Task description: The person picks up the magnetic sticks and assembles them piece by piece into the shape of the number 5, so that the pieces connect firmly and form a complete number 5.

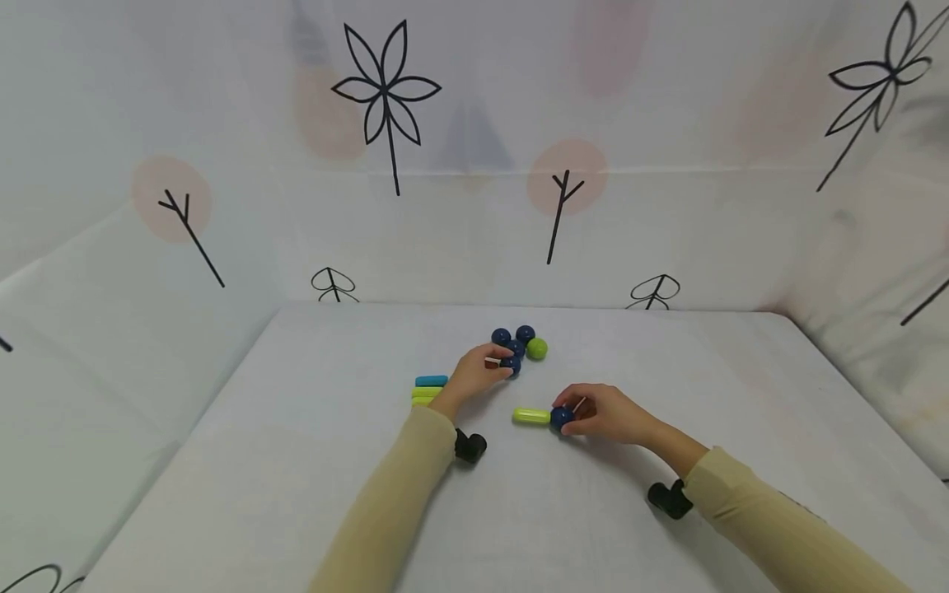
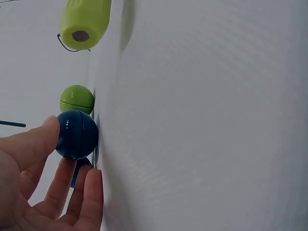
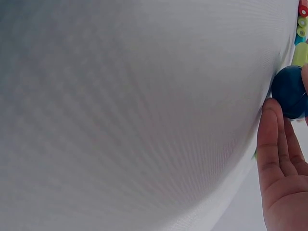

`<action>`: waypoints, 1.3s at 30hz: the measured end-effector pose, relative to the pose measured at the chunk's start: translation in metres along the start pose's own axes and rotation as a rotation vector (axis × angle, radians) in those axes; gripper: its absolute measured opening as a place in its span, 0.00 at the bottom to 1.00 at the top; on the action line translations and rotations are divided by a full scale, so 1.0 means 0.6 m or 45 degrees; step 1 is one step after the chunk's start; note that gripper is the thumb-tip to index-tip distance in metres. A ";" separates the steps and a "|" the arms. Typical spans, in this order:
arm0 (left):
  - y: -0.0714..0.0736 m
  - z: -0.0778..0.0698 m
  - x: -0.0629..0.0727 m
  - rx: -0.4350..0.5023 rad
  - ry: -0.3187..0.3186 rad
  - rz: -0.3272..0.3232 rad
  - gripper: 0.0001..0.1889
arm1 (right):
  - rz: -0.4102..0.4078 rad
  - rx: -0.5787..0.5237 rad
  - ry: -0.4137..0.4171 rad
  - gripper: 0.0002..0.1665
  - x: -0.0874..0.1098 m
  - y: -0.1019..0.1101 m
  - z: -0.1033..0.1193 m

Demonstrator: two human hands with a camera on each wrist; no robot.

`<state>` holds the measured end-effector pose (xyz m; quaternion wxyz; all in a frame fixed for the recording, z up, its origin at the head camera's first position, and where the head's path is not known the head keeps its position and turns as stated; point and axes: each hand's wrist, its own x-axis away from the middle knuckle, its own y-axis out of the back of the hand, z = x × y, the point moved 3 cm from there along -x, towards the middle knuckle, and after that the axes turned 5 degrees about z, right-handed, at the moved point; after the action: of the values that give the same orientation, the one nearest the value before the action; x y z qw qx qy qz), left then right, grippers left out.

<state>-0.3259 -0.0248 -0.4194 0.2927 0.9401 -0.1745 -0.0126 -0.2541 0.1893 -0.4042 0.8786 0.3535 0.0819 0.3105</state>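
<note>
My left hand (image 1: pixel 473 377) pinches a dark blue ball (image 1: pixel 511 367) between thumb and fingers, at the near side of a ball cluster. In the left wrist view, the thumb touches one side of that ball (image 2: pixel 79 135) and a fingertip the other. My right hand (image 1: pixel 610 413) holds another dark blue ball (image 1: pixel 561 418), which meets the end of a yellow-green rod (image 1: pixel 530 416) on the table. The right wrist view shows fingers against this ball (image 3: pixel 288 91), with part of the rod (image 3: pixel 300 54) beyond. A dark round inset marks the rod's end (image 2: pixel 85 24) facing the left wrist camera.
More dark blue balls (image 1: pixel 525 333) and a green ball (image 1: pixel 537 349) lie close beyond my left hand. Left of that wrist are a blue rod (image 1: pixel 432 380) and yellow-green rods (image 1: pixel 426 393), partly hidden by the forearm. A red rod end (image 3: pixel 303 10) shows too. White cloth covers the table (image 1: pixel 296 461).
</note>
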 end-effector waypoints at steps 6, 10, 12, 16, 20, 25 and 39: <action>0.001 0.002 -0.007 -0.007 -0.017 -0.014 0.13 | 0.000 0.000 -0.007 0.19 -0.001 -0.001 0.001; 0.001 0.003 -0.008 -0.016 -0.018 -0.025 0.12 | 0.003 -0.009 0.000 0.19 -0.001 -0.001 0.004; 0.001 0.002 -0.007 -0.017 -0.022 -0.029 0.12 | 0.003 -0.013 0.006 0.19 -0.001 -0.001 0.005; 0.003 0.000 -0.002 -0.027 -0.022 -0.031 0.13 | 0.005 -0.016 0.008 0.19 -0.002 -0.002 0.005; 0.005 0.000 0.003 -0.050 -0.013 -0.002 0.14 | 0.005 -0.004 -0.013 0.19 -0.002 -0.002 0.004; 0.011 0.002 0.010 -0.038 -0.009 0.018 0.14 | 0.003 0.004 -0.035 0.19 -0.004 -0.001 0.001; 0.021 0.009 0.042 0.065 0.034 0.109 0.15 | -0.016 0.022 -0.063 0.19 -0.006 0.006 -0.006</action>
<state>-0.3071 -0.0459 -0.4153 0.2713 0.9389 -0.2110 0.0169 -0.2601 0.1911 -0.4044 0.8792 0.3681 0.0648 0.2955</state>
